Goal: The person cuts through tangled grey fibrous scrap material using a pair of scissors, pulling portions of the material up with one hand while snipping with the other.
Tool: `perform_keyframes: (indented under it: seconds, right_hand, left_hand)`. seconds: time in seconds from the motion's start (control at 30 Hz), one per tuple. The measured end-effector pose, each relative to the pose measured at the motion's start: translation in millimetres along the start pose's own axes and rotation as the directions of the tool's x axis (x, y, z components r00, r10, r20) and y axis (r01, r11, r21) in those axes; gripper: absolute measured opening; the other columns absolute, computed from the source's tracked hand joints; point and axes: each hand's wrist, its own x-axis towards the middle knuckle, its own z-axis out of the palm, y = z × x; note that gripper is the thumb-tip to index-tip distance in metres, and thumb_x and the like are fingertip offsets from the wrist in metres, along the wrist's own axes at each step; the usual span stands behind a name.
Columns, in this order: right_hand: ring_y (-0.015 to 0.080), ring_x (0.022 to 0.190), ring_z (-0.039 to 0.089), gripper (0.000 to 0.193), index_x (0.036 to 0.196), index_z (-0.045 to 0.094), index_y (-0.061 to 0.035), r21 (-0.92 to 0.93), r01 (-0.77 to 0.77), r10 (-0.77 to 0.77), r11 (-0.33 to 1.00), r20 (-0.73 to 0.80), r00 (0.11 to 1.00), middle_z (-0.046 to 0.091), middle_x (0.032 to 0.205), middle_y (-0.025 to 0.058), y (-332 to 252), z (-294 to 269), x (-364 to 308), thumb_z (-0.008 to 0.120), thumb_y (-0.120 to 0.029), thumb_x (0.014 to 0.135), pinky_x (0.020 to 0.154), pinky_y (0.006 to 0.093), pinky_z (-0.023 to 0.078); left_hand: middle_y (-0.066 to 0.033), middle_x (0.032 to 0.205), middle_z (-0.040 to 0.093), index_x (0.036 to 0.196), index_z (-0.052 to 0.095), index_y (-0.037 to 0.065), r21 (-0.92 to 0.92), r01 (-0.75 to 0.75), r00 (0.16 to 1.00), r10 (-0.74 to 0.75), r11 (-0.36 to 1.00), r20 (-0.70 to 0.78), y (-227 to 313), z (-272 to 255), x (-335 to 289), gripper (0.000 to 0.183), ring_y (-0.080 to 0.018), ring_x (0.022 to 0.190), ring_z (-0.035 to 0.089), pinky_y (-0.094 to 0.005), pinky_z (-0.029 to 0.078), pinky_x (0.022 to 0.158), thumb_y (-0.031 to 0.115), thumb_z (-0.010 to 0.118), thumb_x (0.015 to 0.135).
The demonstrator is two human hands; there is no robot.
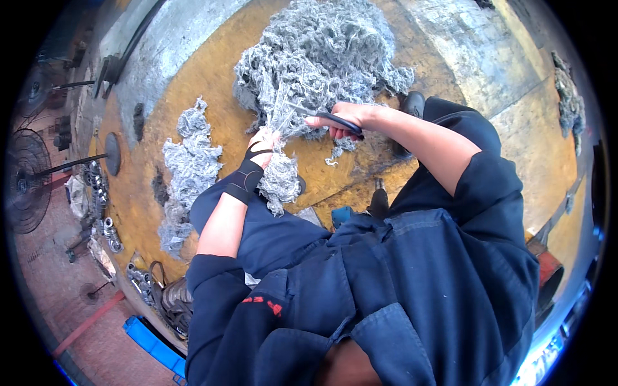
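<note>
Nearest is the dark jacket (418,283), with both forearms reaching out from its sleeves over the floor (347,170). The left hand (261,145), a black wrap (244,181) round its wrist, grips grey fibre: a clump (279,180) hangs on the near side of the fist, beside the left knee, and pale strands (280,110) run out from it toward the big pile. The right hand (346,118) is closed round the black handles of the scissors (336,119), whose blades point left, at or just beside those strands. How wide the blades stand apart is too small to tell.

Beyond the hands, the pile (325,51) of tangled grey fibre lies on the floor, touching or nearly touching the strands. A smaller heap (192,151) lies to the left, apart from it. Farther left are metal rings (112,235) and a fan (29,180).

The likeliest trouble is a nicked left hand, since the blades work so near its fingers and loose fibre could hide their tips. Slack strands might fold between the blades and jam them rather than part. A hard pull on the clump could also drag tangled fibre out of the pile.
</note>
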Motion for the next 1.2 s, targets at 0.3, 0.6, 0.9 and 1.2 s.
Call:
perform_keyframes:
  seconds: [0.3, 0.6, 0.9, 1.2]
  right_hand:
    - [0.0117, 0.053, 0.048, 0.093, 0.082, 0.064, 0.0022, -0.127, -0.121, 0.140, 0.984, 0.151, 0.979, 0.055, 0.071, 0.0048, -14, 7, 36, 0.052, -0.087, 0.061, 0.047, 0.0241, 0.040]
    - [0.0090, 0.049, 0.041, 0.080, 0.069, 0.056, -0.0061, -0.095, -0.084, 0.097, 0.992, 0.148, 0.984, 0.046, 0.062, -0.0003, -42, 12, 52, 0.050, -0.086, 0.065, 0.045, 0.0232, 0.036]
    - [0.0090, 0.041, 0.038, 0.072, 0.057, 0.043, -0.0101, -0.103, -0.019, 0.029, 0.995, 0.098, 0.995, 0.037, 0.051, -0.0020, -46, 17, 50, 0.050, -0.080, 0.072, 0.039, 0.0245, 0.034]
    - [0.0119, 0.039, 0.047, 0.074, 0.057, 0.046, -0.0075, -0.054, 0.032, -0.026, 0.998, 0.111, 0.993, 0.043, 0.048, 0.0012, -44, 19, 53, 0.055, -0.080, 0.069, 0.038, 0.0264, 0.040]
  left_hand:
    - [0.0003, 0.082, 0.059, 0.093, 0.061, 0.002, -0.085, 0.015, 0.998, -0.010, 0.996, 0.061, 4, 8, -2, 0.015, -0.0091, 0.076, 0.051, -0.0235, 0.041, 0.070, 0.013, 0.051, 0.092]
    - [-0.0159, 0.071, 0.056, 0.085, 0.054, -0.001, 0.328, -0.127, 0.991, 0.135, 0.936, -0.001, 49, 15, -19, 0.022, -0.0295, 0.068, 0.054, -0.0393, 0.040, 0.064, 0.019, 0.048, 0.092]
    - [-0.0204, 0.081, 0.059, 0.090, 0.057, 0.004, 0.521, -0.154, 0.980, 0.195, 0.839, -0.024, 60, 9, -25, 0.023, -0.0391, 0.078, 0.057, -0.0454, 0.042, 0.067, 0.025, 0.046, 0.092]
    - [-0.0196, 0.081, 0.060, 0.088, 0.055, 0.008, 0.578, -0.171, 0.983, 0.181, 0.798, 0.041, 76, 12, -31, 0.022, -0.0408, 0.079, 0.056, -0.0484, 0.041, 0.065, 0.024, 0.040, 0.090]
